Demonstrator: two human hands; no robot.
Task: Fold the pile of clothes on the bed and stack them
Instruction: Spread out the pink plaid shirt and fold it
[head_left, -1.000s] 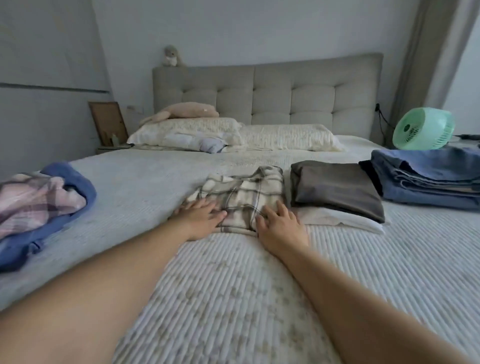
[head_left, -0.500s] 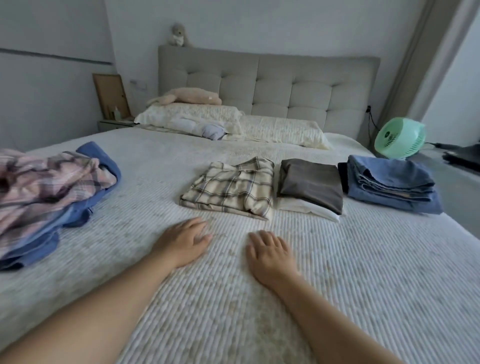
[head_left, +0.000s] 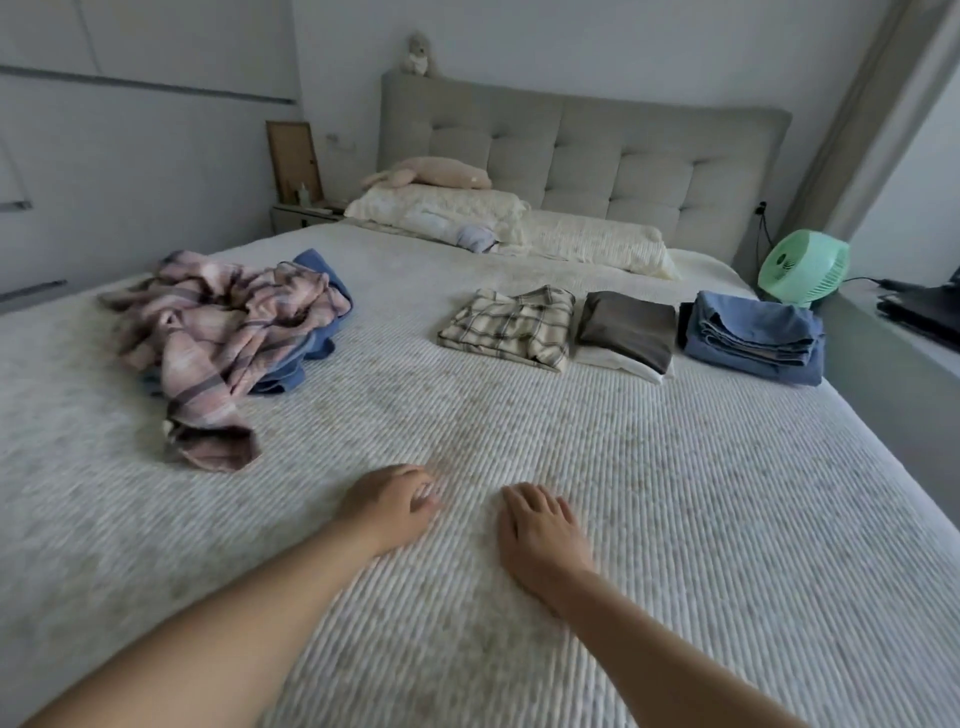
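Toward the upper left of the frame, the unfolded pile (head_left: 228, 332) lies on the bed (head_left: 649, 519), a rumpled pink plaid garment (head_left: 208, 322) draped over a blue garment (head_left: 317, 291), one pink sleeve trailing down toward the lower left. Both hands sit at lower centre, well apart from that pile: the left hand (head_left: 389, 506) rests on the quilt with its fingers loosely bent and nothing in them, and the right hand (head_left: 543, 527) lies flat and released beside it. Pulling the pink piece by its trailing sleeve would likely drag the blue one along, since the two look tangled, and could leave twisted cloth that folds unevenly. At upper right, three folded lots stand in a row, just beside each other: a beige checked shirt (head_left: 511, 327), a brown piece on a white one (head_left: 626, 332), and a blue stack (head_left: 753, 338). Setting the next fold down carelessly could nudge these, and the blue stack sits near the bed's right edge, where a push might tip it off
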